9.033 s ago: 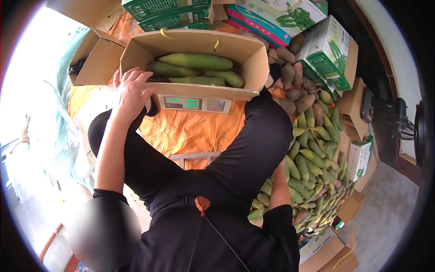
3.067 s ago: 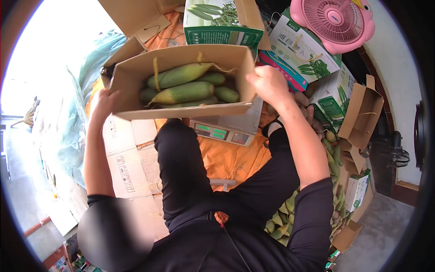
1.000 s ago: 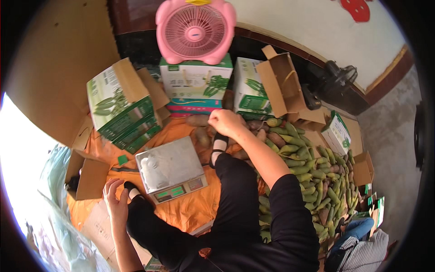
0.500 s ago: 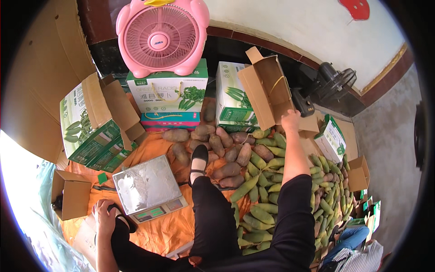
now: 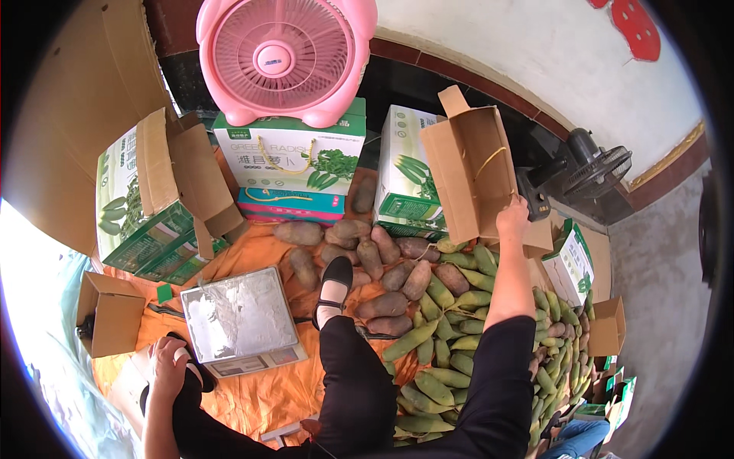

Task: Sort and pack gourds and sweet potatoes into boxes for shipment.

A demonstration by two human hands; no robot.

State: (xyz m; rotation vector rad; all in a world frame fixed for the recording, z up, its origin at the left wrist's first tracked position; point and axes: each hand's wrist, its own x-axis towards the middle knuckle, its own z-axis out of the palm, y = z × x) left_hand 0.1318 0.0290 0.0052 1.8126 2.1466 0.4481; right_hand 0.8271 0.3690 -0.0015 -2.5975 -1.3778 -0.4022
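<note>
My right hand [image 5: 512, 220] reaches forward and grips the lower rim of an open cardboard box [image 5: 468, 172], which stands tilted with its flaps spread and a yellow cord handle on its inner wall. The inside that shows is bare brown card. My left hand [image 5: 166, 367] lies on my left knee with nothing in it. Beside that knee is a scale [image 5: 241, 314] with a worn metal plate. Green radishes [image 5: 432, 386] lie heaped beneath my right arm, and reddish-brown radishes [image 5: 382, 306] lie around my right shoe [image 5: 334, 291].
A pink fan [image 5: 274, 61] stands on a white and green carton [image 5: 290, 157]. Other cartons are an opened one [image 5: 122, 206] at left and one [image 5: 409, 164] beside the tilted box. A black fan [image 5: 589, 168] is by the wall. Orange sheeting [image 5: 306, 375] covers the floor.
The whole view has shifted slightly. My right hand stays at the box rim, and my left hand still rests on the knee. Less of the person at the lower right shows.
</note>
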